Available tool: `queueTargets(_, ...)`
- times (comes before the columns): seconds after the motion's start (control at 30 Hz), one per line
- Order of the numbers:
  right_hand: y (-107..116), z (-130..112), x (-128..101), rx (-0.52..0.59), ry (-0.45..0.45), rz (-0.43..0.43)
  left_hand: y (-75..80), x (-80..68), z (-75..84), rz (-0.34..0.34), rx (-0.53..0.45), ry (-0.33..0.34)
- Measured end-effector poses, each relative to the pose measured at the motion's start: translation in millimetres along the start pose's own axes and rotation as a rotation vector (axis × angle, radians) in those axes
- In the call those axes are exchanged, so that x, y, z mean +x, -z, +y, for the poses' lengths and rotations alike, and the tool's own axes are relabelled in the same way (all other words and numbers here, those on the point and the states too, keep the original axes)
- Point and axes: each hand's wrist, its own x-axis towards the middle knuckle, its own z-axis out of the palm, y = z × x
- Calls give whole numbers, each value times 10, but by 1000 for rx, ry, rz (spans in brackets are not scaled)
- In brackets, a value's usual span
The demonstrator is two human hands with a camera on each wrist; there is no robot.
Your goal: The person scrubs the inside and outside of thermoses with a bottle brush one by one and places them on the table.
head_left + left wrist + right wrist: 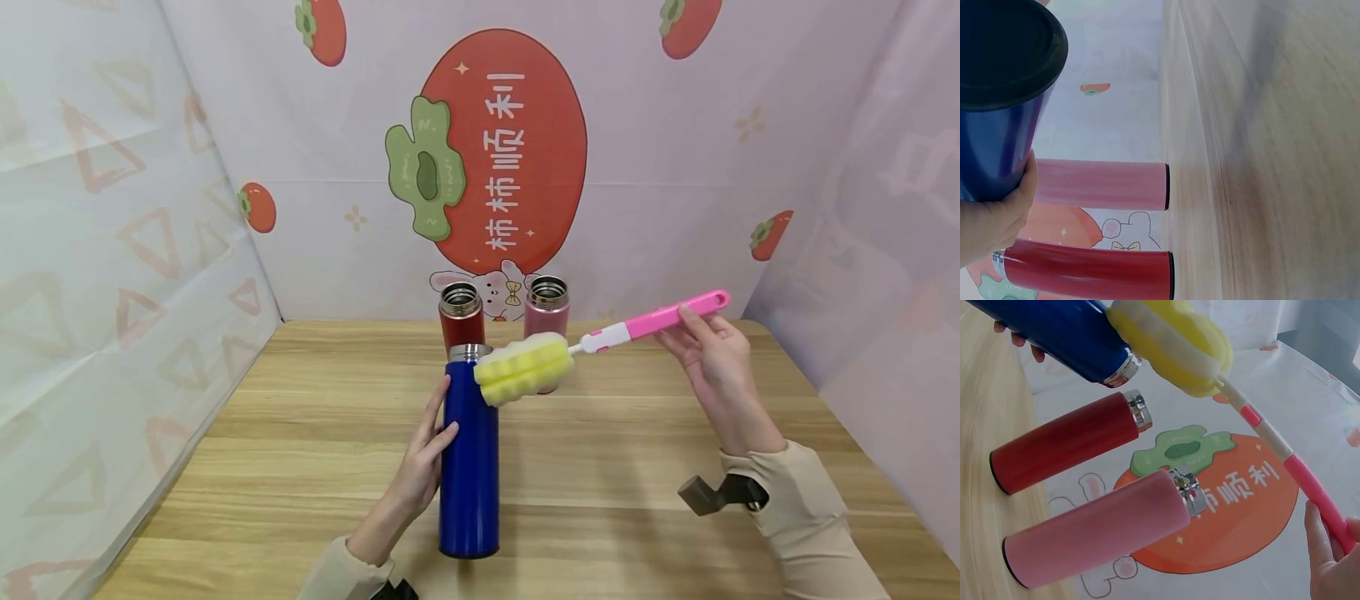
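Note:
My left hand [420, 467] grips a blue thermos bottle [470, 467] from its left side, its steel mouth uncapped and pointing up and away. The bottle's black base [1010, 56] faces the left wrist camera, held off the table. Between the thumb and fingers of my right hand [712, 354] is the pink handle of a bottle brush [660, 321]. Its yellow and white sponge head [523, 368] points left, overlapping the blue bottle's upper right side in the head view. In the right wrist view, the sponge hangs close by the bottle's mouth.
Behind the blue bottle, an uncapped red thermos bottle [460, 321] stands upright on the wooden table [322, 433]. To its right stands a pink thermos bottle [547, 317], also uncapped. A printed cloth backdrop [645, 167] rises behind the table, with cloth at both sides.

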Motion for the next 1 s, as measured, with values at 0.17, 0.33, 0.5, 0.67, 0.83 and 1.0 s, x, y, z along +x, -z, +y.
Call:
queueTargets(0.17, -25, -1, -4, 15, 25, 16, -2, -4, -1, 29, 31, 40)
queueTargets(0.33, -42, 0, -6, 65, 24, -7, -13, 0, -15, 63, 117, 46)
queueTargets(0.5, -43, -2, -15, 66, 8, -9, -26, -39, -28, 127, 297, -6)
queueTargets(0.67, -45, -14, -17, 89, 7, -19, -17, -72, -29, 136, 369, -44)
queueTargets(0.83, -52, -34, -12, 144, 14, -10, 29, -77, -39, 80, 303, -73)
queueTargets(1.0, -41, -46, -4, 171, 13, -15, 76, -81, -34, 1, 223, -57)
